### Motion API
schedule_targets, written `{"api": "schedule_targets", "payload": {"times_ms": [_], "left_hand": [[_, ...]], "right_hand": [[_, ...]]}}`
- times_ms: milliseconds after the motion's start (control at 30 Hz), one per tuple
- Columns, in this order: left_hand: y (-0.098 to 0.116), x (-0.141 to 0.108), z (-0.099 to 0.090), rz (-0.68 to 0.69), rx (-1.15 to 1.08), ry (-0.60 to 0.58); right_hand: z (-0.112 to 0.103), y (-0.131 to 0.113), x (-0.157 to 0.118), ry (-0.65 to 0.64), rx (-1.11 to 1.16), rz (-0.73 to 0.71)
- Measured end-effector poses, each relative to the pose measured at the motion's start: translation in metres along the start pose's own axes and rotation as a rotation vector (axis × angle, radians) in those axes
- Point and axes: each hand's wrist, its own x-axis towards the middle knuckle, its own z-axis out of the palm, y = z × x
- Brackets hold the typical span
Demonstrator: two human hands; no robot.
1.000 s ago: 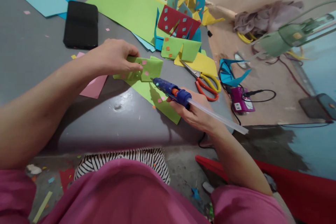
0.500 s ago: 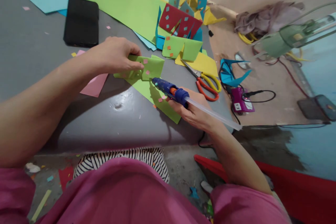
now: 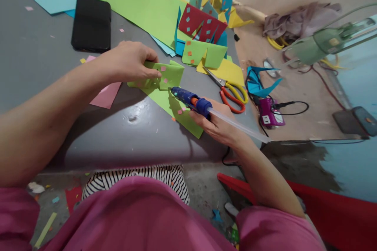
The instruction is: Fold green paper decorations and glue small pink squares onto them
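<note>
Between thumb and fingers, my left hand (image 3: 134, 60) pinches a folded green paper piece (image 3: 173, 73) that carries small pink squares. My right hand (image 3: 220, 123) is wrapped round a blue glue gun (image 3: 188, 98), whose nozzle is at the lower edge of that folded piece. A long clear glue stick (image 3: 238, 124) sticks out of the gun's back end. Under both lies a flat green paper strip (image 3: 188, 122) with a few pink and orange squares on it. Whether the nozzle touches the paper I cannot tell.
Scissors (image 3: 232, 96) with red and yellow handles lie right of the glue gun. Behind stand folded paper pieces, red (image 3: 202, 23) and green (image 3: 204, 53). A black phone (image 3: 91, 24), pink paper (image 3: 106, 95) and green sheets (image 3: 144, 6) lie on the grey table (image 3: 103, 133).
The glue gun in my right hand has shifted very slightly. My left hand and the folded green paper look the same.
</note>
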Motion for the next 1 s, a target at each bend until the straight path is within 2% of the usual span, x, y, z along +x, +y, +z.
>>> {"api": "schedule_targets", "payload": {"times_ms": [633, 833, 1000], "left_hand": [[0.0079, -0.0076, -0.0060, 0.000, 0.038, -0.031], [0.0082, -0.0064, -0.0052, -0.032, 0.055, -0.040], [0.0072, -0.0061, -0.0044, -0.006, 0.049, -0.023]], "right_hand": [[-0.0011, 0.0012, -0.0003, -0.036, -0.020, -0.004], [-0.0015, 0.0027, 0.0003, -0.023, -0.012, 0.010], [-0.0024, 0.0023, 0.0002, -0.015, -0.023, 0.021]]}}
